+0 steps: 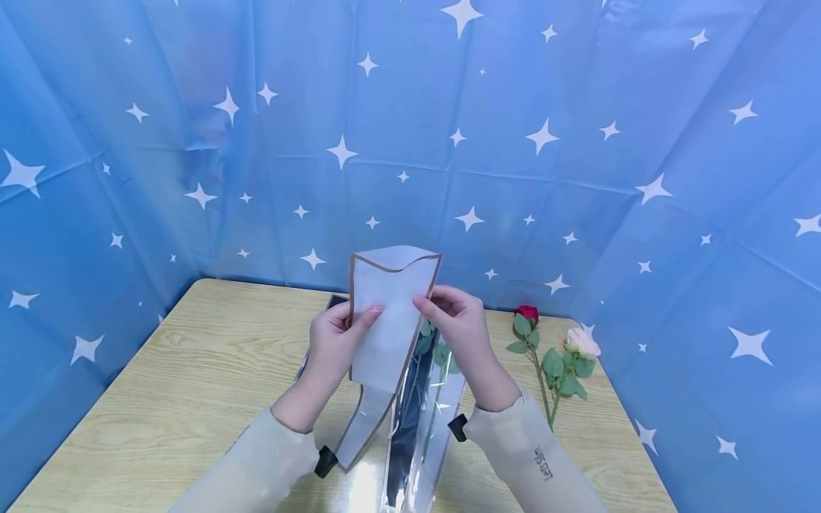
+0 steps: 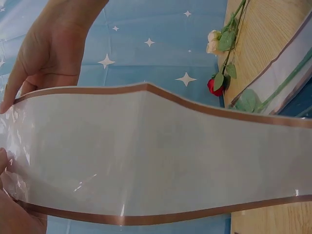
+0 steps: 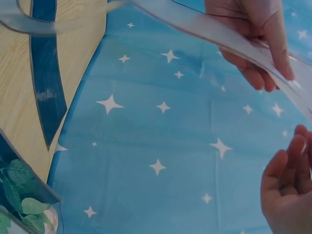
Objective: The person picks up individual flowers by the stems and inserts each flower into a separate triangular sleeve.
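Both hands hold up a white single-flower wrapping sleeve (image 1: pixel 388 342) with a brown border, its wide top bowed and its narrow tail hanging toward the table. My left hand (image 1: pixel 330 349) pinches its left edge, thumb in front. On the opposite edge, my right hand (image 1: pixel 465 331) pinches it between thumb and fingers. In the left wrist view the sleeve (image 2: pixel 161 156) stretches across the picture, glossy and creased near the fingers. The right wrist view shows it nearly edge-on, with the left hand (image 3: pixel 258 34) above and the right hand (image 3: pixel 290 190) below.
Beneath the hands lies a black and clear sleeve (image 1: pixel 410 420) with a green-stemmed flower inside. Another dark sleeve (image 3: pixel 46 87) lies beside it. A red rose (image 1: pixel 527 313) and a pale pink rose (image 1: pixel 582 343) lie at the table's right. A blue starred curtain (image 1: pixel 410 142) surrounds the table.
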The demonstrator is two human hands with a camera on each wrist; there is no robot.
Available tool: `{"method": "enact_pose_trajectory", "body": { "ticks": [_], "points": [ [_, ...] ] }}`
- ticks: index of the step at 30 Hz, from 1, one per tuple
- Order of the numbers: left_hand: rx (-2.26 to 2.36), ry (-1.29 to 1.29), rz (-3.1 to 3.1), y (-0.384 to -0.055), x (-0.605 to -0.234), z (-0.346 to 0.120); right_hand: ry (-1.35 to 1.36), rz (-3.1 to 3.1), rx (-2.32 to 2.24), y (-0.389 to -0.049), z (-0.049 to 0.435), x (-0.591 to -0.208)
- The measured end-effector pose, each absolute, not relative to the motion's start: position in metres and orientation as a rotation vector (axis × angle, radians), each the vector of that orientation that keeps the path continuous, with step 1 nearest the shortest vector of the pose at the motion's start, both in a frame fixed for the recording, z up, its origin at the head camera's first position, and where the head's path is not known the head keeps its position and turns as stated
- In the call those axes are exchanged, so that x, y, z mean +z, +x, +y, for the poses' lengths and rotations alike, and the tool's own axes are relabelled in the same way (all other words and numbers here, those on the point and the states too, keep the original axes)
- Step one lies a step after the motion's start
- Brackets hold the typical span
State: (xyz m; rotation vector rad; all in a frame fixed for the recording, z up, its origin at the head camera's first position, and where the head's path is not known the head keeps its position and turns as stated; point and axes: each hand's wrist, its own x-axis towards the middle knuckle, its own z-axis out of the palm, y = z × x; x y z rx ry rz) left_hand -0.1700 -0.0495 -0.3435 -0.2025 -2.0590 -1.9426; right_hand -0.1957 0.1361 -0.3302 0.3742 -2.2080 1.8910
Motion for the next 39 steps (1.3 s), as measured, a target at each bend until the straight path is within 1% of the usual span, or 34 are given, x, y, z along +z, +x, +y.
{"method": "enact_pose_trajectory", "body": {
  "ticks": [2, 8, 11, 18, 29, 39],
  "points": [
    [-1.944, -0.208, -2.053, -0.171, -0.345, -0.050, 0.370, -2.182, 1.902, -0.196, 0.137, -0.332],
    [-2.024, -0.232, -2.040, -0.186, -0.366, -0.050, 0.365, -2.102, 1.913, -0.198, 0.137, -0.337],
    [-2.050, -0.258, -2.031, -0.188, -0.371, -0.051, 0.358, -2.089, 1.907, -0.198, 0.137, -0.338],
    [-2.073, -0.325, -2.028, -0.187, -0.372, -0.053, 0.377, -2.063, 1.926, -0.199, 0.137, -0.339],
    [-2.060, -0.243, -2.022, -0.189, -0.372, -0.051, 0.368, -2.180, 1.908, -0.194, 0.141, -0.339],
    [-1.990, -0.279, -1.975, -0.191, -0.377, -0.055, 0.370, -2.310, 1.846, -0.193, 0.158, -0.353]
  ]
}}
